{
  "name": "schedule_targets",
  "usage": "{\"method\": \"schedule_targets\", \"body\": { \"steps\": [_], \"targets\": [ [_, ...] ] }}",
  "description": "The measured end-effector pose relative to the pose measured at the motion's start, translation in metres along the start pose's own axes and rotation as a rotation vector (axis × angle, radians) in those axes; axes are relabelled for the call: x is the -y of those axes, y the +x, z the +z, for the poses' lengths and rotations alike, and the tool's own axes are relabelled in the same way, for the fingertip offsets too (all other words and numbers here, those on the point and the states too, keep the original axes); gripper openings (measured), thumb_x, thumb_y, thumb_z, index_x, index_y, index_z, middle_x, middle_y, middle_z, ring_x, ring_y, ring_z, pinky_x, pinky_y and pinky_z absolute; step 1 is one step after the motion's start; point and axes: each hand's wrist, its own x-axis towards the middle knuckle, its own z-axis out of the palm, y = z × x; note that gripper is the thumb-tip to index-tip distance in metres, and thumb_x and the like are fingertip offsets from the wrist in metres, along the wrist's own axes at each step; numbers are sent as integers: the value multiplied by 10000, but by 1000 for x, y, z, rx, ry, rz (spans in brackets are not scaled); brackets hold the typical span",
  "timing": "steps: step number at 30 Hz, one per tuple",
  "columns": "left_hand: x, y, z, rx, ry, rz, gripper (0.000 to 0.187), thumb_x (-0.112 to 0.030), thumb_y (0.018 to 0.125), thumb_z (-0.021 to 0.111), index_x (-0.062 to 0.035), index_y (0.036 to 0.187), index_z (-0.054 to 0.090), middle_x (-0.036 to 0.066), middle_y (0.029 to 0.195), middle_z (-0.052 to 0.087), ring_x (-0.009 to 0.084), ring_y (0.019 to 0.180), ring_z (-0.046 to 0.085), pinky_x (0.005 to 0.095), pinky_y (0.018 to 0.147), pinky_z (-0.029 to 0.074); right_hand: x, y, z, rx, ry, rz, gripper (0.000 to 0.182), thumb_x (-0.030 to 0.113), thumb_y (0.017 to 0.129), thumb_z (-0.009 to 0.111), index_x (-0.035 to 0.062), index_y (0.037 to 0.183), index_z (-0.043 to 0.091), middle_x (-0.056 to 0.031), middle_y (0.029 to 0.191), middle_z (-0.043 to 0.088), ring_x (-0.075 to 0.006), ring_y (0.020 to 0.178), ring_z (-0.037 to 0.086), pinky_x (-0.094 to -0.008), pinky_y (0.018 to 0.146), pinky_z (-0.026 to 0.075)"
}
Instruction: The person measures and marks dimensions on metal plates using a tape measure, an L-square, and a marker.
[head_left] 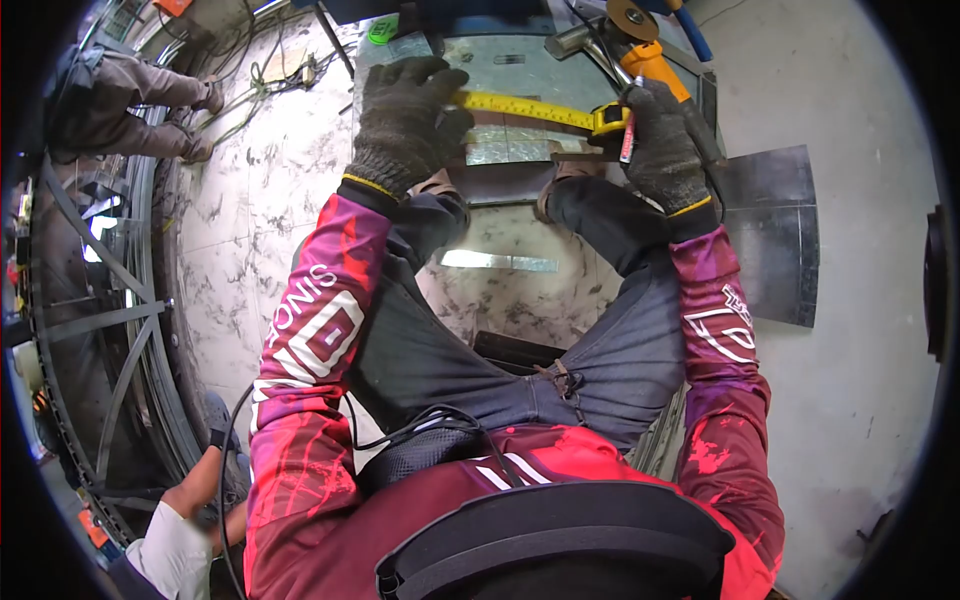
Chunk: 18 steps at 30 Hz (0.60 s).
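Observation:
A yellow tape measure's blade (530, 107) stretches between my two gloved hands, across a grey metal sheet (510, 75). My left hand (408, 115), in a dark knit glove, is closed at the blade's free end; the fingers hide its tip. My right hand (662, 145), gloved too, grips the yellow and black tape measure case (609, 118). A slim red and white marker (628, 138) sticks out from the same hand, beside the case. Both hands are over the sheet in front of my knees.
Beyond my right hand lie an orange angle grinder (655, 68) and a hammer (572, 42). A dark metal plate (772, 235) is on the floor at right. Metal frames (110, 320) line the left, where another person's legs (140, 105) and cables (265, 85) also show.

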Motion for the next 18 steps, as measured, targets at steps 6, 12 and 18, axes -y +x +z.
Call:
{"method": "schedule_targets", "body": {
  "steps": [6,12,18],
  "targets": [
    [5,1,9,470,71,-11,376,-366,802,772,-146,1103,723,95,1014,704,322,995,637,452,886,484,14,-5,4,65,-18,-32,514,-66,736,688,36,1225,564,-209,1224,573,-435,1185,553,-477,1032,466],
    [12,-4,6,650,-37,-152,405,-361,797,792,-125,1118,719,113,970,699,348,964,642,459,872,517,13,-5,8,69,240,192,472,-19,782,700,37,1232,569,-181,1184,602,-396,1114,585,-451,1006,467],
    [-23,-2,8,496,13,-61,681,-430,728,845,-145,1304,620,137,1143,644,365,1069,618,478,912,507,-5,-8,13,62,149,74,480,-21,768,727,32,1219,569,-173,1141,606,-384,1094,607,-432,988,489]
  ]
}}
